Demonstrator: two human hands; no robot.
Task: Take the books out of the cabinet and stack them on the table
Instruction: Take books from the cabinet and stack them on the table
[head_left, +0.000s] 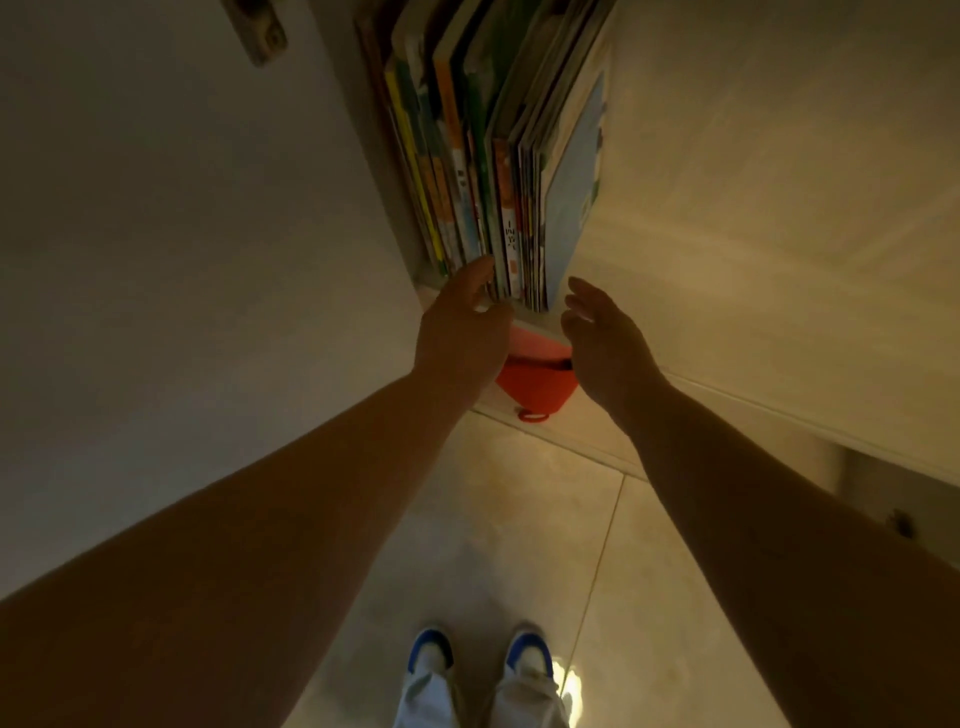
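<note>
Several thin picture books (498, 171) stand upright, packed side by side on a narrow cabinet shelf (535, 318), spines toward me. A light blue book (574, 187) leans at the right end of the row. My left hand (462, 327) reaches to the bottom of the spines, its fingertips touching the books near the middle of the row. My right hand (605, 343) hovers just right of the row with fingers spread and relaxed, holding nothing. No table is in view.
An open white cabinet door (182, 260) stands on the left and a white cabinet side (779, 208) on the right. A red object (537, 387) sits in the compartment below the shelf. My shoes (480, 657) stand on a tiled floor.
</note>
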